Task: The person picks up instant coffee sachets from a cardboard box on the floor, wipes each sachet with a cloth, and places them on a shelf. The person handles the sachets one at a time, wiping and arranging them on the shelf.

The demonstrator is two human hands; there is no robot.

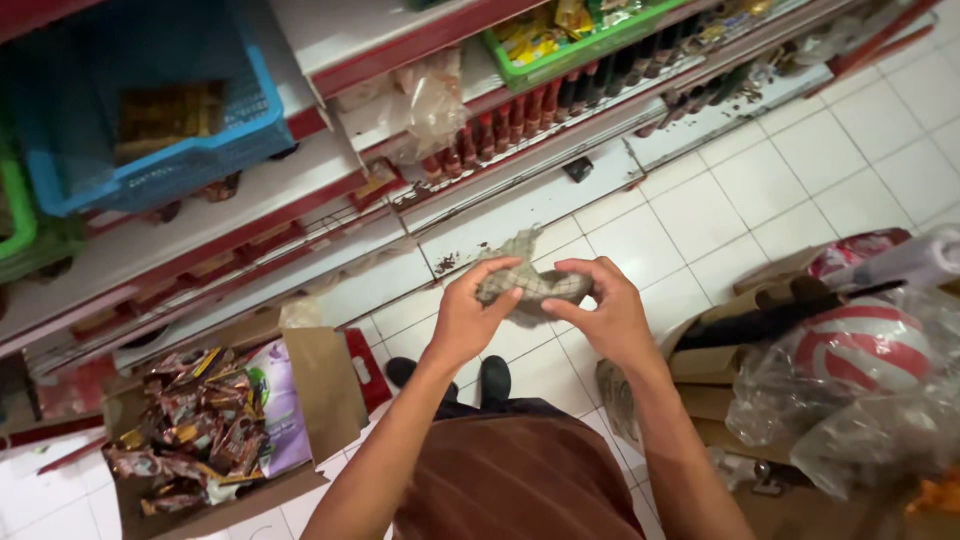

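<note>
Both hands hold a crumpled grey-beige cloth (530, 281) in front of me, above the white tiled floor. My left hand (468, 318) pinches its left end, with the fingers curled over the top. My right hand (606, 312) grips the right end, thumb and fingers closed on the fabric. A loose corner of the cloth sticks up between the hands. Below them I see my brown-clad lap and two dark shoes (456, 374).
An open cardboard box (328, 385) of brown snack sachets sits on the floor at the left. Store shelves (250, 215) with a blue basket (150, 110), a green basket (580, 45) and dark bottles run along the top. Cardboard and plastic-wrapped goods (860, 370) crowd the right.
</note>
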